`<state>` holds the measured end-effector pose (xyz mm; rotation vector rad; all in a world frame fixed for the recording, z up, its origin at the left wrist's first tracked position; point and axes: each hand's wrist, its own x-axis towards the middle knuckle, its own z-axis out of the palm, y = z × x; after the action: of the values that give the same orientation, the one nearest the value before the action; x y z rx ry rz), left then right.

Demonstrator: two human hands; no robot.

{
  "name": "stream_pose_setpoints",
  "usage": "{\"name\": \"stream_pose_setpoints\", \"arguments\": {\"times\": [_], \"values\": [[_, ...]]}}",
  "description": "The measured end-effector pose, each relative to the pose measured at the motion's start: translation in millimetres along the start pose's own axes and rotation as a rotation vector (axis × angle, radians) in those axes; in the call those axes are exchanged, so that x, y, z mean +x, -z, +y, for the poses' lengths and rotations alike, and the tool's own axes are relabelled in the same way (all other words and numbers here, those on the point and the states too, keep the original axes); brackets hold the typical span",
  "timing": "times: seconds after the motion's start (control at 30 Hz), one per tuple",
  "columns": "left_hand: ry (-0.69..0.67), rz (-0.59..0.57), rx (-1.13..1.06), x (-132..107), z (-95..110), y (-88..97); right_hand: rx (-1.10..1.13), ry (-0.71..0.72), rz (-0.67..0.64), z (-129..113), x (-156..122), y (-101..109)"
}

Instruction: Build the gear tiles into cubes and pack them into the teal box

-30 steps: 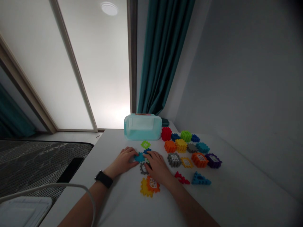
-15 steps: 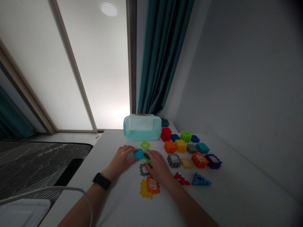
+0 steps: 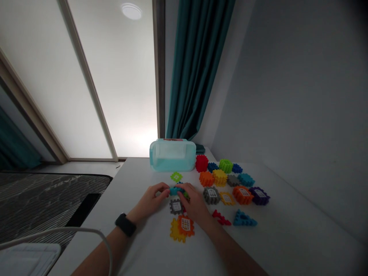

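Teal block (image 3: 174, 190) is pinched between the fingertips of left hand (image 3: 151, 201) and right hand (image 3: 194, 205), one grey tile (image 3: 175, 207) just beneath them, one lime tile (image 3: 176, 176) beyond.

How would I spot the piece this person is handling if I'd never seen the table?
Find the pale turquoise tub at the far edge of the white table. In front of it, past a lime-green tile, the left hand and right hand pinch a teal toothed piece between them. The other teal piece lies far right, untouched.
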<state>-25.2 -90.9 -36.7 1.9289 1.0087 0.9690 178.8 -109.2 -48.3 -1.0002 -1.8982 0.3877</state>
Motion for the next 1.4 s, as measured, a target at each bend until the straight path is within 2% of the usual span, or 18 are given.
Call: {"name": "stream_pose_setpoints", "arguments": {"times": [0.17,0.27,0.53,0.8,1.0,1.1,1.2,1.3,1.4], "values": [[0.044,0.006,-0.035,0,2,-3.9,0.077,-0.147,0.028,-1,1,-1],[0.074,0.046,-0.126,2,3,-4.2,0.113,-0.183,0.038,1,1,-1],[0.129,0.159,-0.319,4,6,1.8,-0.052,0.062,-0.019,3,-1,-1],[0.135,0.107,-0.317,2,12,1.0,-0.124,0.127,0.016,0,-1,3],[0.150,0.070,-0.314,3,5,-0.3,-0.113,0.145,0.022,-1,0,4],[0.091,0.100,-0.210,2,-1,-1.8,-0.109,0.138,0.030,-1,1,4],[-0.074,0.191,0.123,-1,-3,-1.5,-0.095,0.128,0.046,1,1,4],[-0.210,0.227,0.432,-3,-4,1.3,-0.081,0.115,0.049,2,1,4],[-0.273,0.241,0.528,-3,-6,4.2,-0.074,0.108,0.044,3,1,4]]}}
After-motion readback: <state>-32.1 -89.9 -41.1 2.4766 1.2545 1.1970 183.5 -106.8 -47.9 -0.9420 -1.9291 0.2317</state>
